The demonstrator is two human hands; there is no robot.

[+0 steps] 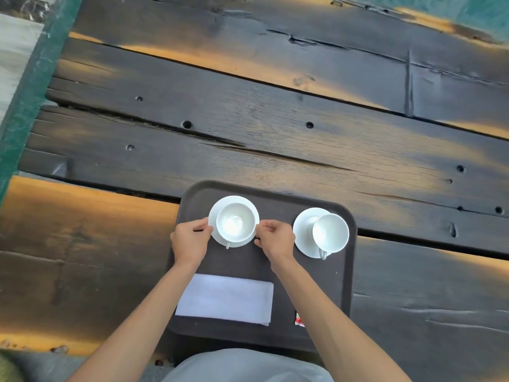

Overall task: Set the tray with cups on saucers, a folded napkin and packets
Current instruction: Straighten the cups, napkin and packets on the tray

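The table [275,139] is made of wide dark planks, cracked, worn to orange in patches, with small round holes. A dark brown plastic tray [278,260] with rounded corners lies at its near edge. Near the tray's near edge lies a flat white folded napkin [225,299]; at the near right corner a red and white packet [299,319] shows, half hidden by the right forearm. Farther, 2 white cups stand on round saucers. The left hand [190,241] and right hand [275,238] pinch the left saucer [217,235] at opposite rims, under the left cup [235,222]. The right cup [330,232] sits off-centre on the right saucer [303,238], toward the tray's right edge.
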